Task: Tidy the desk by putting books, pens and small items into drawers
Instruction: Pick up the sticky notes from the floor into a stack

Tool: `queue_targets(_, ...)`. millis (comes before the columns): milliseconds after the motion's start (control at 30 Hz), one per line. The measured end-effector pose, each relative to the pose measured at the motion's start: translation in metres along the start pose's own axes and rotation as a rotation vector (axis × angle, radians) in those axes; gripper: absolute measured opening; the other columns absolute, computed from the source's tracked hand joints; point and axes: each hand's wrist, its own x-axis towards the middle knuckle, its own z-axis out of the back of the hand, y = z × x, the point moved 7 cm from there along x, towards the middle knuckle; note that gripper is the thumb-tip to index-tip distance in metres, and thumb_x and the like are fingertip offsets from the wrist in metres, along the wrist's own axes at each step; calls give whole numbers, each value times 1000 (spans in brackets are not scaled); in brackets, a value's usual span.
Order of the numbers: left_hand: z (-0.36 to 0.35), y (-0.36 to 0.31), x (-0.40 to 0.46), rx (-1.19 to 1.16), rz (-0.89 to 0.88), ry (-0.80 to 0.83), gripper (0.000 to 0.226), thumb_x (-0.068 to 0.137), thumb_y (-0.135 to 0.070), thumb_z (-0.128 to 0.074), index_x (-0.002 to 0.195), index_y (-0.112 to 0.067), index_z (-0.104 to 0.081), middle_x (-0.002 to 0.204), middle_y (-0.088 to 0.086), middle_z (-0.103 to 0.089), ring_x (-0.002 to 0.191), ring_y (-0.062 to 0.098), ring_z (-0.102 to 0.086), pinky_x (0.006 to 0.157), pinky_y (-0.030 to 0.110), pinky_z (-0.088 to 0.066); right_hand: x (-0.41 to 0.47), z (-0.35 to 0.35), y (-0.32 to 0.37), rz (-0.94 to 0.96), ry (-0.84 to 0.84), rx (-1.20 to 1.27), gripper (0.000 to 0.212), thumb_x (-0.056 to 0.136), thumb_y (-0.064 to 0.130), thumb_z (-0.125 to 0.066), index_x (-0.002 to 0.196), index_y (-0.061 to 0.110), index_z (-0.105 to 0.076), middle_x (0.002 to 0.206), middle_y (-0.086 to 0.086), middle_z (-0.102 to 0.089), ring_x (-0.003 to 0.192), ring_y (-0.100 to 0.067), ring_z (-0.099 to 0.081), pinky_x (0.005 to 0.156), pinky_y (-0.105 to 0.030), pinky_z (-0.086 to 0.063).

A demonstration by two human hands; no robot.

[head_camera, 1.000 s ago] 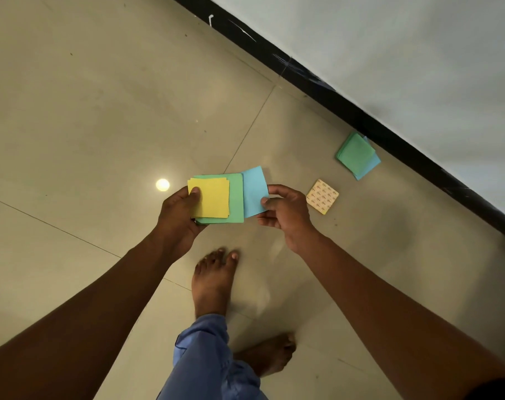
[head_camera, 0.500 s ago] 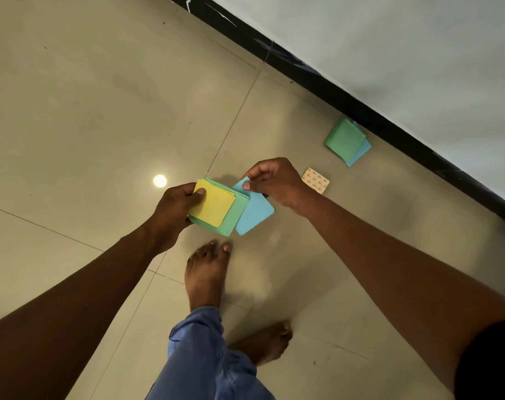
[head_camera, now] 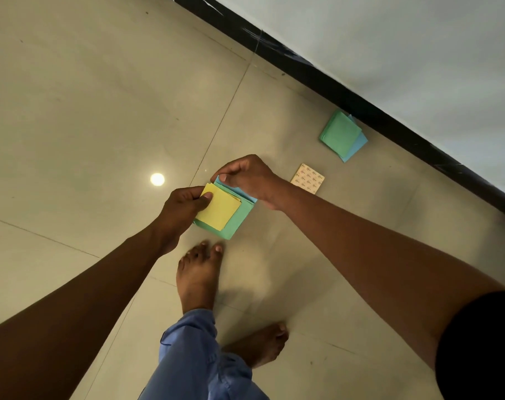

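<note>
From my head camera: my left hand [head_camera: 185,207] pinches the notes [head_camera: 222,213] at their left corner, thumb on the yellow sheet. My right hand [head_camera: 247,176] pinches the blue sheet's far edge behind the stack, above the floor [head_camera: 101,111].

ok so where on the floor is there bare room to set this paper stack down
Bare tile lies left of the left hand, around the light reflection. Crowded toward the wall: patterned pad and green-blue stack by the black skirting.
</note>
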Motion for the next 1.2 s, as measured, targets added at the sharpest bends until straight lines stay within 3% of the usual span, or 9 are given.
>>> queue_targets(67,11,-45,1,-188,35,-17,23,106,-18,-53,120,-17,-71,99,-5,-72,85,10,-64,76,22,-48,2,-2,-7,-32,0,20,14,96,14,-68,103,13,-81,102,-7,-79,101,-29,-73,90,-42,-59)
queue_targets(100,14,-53,2,-160,21,-18,23,105,-16,-54,119,-12,-71,97,0,-73,84,12,-63,75,26,-48,3,-3,-11,-49,3,28,15,97,14,-68,105,12,-81,104,-8,-78,101,-28,-73,90,-41,-59)
queue_targets(233,-1,-47,5,-151,28,-10,22,105,-19,-56,116,-12,-73,89,-2,-71,83,14,-60,74,29,-45,6,8,-28,-44,-38,-30,19,97,20,-67,109,14,-80,109,-5,-77,102,-22,-72,89,-38,-58)
queue_targets(400,-14,-45,21,-209,42,-48,18,105,-19,-55,112,-20,-72,95,2,-68,88,19,-55,79,35,-43,13,115,-64,0,-577,-390,25,91,11,-61,111,12,-76,113,-11,-73,106,-30,-67,93,-37,-52)
queue_targets(467,-19,-42,25,-224,58,-33,19,105,-18,-54,115,-18,-70,101,6,-66,92,21,-55,83,37,-42,10,167,-82,-108,-754,-427,28,93,16,-63,120,12,-68,120,-16,-65,108,-33,-64,92,-40,-53)
queue_targets(600,-26,-38,34,-242,66,-24,21,106,-20,-53,121,-19,-68,109,9,-66,98,24,-55,85,40,-43,3,242,-109,-357,-947,-432,60,97,34,-66,145,4,-46,142,-24,-46,127,-40,-52,98,-45,-51)
queue_targets(800,-44,-44,45,-249,57,46,20,106,-21,-52,114,-25,-70,114,8,-68,99,21,-59,85,37,-47,13,277,-126,-541,-901,-294,86,89,56,-70,152,12,-31,147,-21,-38,129,-38,-51,100,-46,-50)
queue_targets(933,-53,-46,51,-265,72,49,19,106,-20,-53,110,-26,-71,111,5,-67,97,19,-58,81,33,-45,26,270,-133,-544,-844,-290,89,83,51,-79,150,16,-33,149,-20,-34,129,-39,-49,103,-48,-52)
queue_targets(1200,-60,-40,55,-261,99,49,25,106,-21,-53,126,-21,-68,113,6,-66,100,21,-56,83,34,-44,27,269,-142,-502,-886,-206,101,75,32,-91,152,16,-28,150,-19,-35,134,-39,-48,107,-50,-49)
